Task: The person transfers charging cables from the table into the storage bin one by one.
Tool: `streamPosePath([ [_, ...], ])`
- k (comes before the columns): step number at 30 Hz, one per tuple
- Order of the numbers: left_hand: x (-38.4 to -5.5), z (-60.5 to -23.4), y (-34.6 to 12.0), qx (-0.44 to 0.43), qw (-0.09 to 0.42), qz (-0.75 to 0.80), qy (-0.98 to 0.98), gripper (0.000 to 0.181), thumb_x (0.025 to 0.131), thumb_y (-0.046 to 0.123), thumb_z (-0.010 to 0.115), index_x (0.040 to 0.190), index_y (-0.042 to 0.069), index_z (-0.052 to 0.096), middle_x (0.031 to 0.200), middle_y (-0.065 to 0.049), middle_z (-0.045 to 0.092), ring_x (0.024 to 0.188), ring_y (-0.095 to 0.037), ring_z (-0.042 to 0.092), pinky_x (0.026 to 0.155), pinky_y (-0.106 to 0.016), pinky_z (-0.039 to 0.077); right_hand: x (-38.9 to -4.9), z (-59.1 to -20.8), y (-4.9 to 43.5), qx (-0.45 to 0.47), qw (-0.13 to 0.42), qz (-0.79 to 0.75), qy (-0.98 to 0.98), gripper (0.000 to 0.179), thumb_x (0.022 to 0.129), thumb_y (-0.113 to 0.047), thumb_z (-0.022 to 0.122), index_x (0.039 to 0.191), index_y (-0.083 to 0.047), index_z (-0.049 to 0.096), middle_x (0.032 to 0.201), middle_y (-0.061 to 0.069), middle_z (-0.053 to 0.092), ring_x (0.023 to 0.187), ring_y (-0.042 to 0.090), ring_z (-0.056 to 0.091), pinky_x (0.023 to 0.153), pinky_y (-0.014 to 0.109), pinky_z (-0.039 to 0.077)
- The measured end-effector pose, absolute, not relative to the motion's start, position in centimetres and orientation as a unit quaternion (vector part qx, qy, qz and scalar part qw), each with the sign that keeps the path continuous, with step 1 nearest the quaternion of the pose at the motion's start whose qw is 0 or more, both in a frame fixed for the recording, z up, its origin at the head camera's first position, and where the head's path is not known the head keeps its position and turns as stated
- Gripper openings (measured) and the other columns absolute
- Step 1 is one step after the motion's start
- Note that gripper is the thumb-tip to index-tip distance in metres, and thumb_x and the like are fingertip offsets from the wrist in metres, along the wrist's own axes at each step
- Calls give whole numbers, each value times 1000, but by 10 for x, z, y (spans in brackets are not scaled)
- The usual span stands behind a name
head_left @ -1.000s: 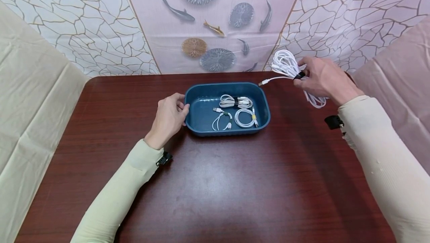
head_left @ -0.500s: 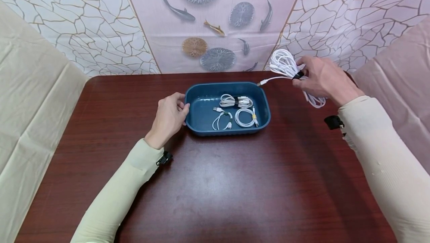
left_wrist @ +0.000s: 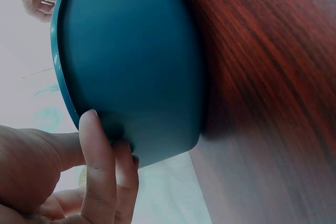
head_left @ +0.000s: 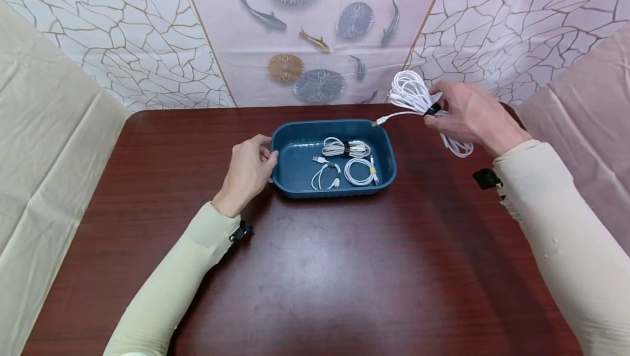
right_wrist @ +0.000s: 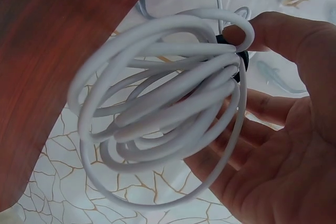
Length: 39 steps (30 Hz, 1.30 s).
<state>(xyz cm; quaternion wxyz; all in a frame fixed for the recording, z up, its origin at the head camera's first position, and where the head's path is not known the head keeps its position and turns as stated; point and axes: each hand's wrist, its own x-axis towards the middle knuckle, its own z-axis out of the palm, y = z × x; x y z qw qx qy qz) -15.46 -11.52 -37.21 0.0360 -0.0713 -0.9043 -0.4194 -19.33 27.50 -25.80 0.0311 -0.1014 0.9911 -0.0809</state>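
My left hand (head_left: 248,173) grips the left end of a dark blue plastic bin (head_left: 334,194); in the left wrist view its fingers (left_wrist: 100,166) curl at the bin's rim. Inside the bin lie three white cables: a bundle with a black strap (head_left: 334,147), a coil with a yellow tie (head_left: 358,182) and a short one with a dark green tie (head_left: 315,181). Raised over the table at right, my right hand (head_left: 472,112) pinches a thick coiled white cable (right_wrist: 168,87) at its black strap (head_left: 432,109). Its loose plug (head_left: 380,121) overlaps the bin's back right corner in the head view.
The bin stands toward the back of a dark red wooden table (head_left: 315,279). Behind the table hangs a patterned cloth (head_left: 315,33), with plain beige cloth (head_left: 39,181) at the left and pinkish cloth (head_left: 590,126) at the right.
My right hand has drifted slightly left with the coiled cable, and its plug has shifted left over the bin's corner. The left hand and bin stay put.
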Motion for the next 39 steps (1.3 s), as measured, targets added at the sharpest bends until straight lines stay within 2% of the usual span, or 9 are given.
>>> streamPosePath([
  [10, -154, -372, -115, -71, 33, -416, -906, 36, 100, 11, 64, 132, -4, 61, 89, -14, 66, 59, -18, 70, 50, -26, 60, -191, -256, 267, -113, 26, -84, 990, 55, 91, -28, 63, 138, -2, 52, 112, 25, 68, 100, 38, 63, 83, 55, 52],
  [22, -154, -372, -115, -71, 37, -415, -906, 35, 100, 11, 64, 131, -5, 61, 89, -14, 67, 62, -19, 71, 50, -26, 60, -190, -257, 258, -130, 8, -85, 988, 56, 90, -27, 63, 139, -2, 54, 106, 23, 67, 93, 35, 62, 78, 52, 52],
  [29, -154, -372, -115, -73, 39, -415, -906, 34, 100, 11, 64, 130, -4, 62, 88, -14, 67, 57, -18, 69, 50, -26, 60, -188, -256, 253, -136, 6, -83, 987, 55, 90, -28, 64, 138, -2, 54, 108, 23, 67, 94, 36, 62, 77, 53, 53],
  [39, -154, -372, -115, -72, 36, -417, -905, 34, 100, 11, 64, 131, -5, 62, 88, -14, 67, 56, -17, 69, 50, -26, 60, -185, -257, 247, -154, -4, -78, 985, 52, 89, -26, 65, 134, -1, 56, 101, 20, 68, 87, 33, 63, 73, 48, 52],
])
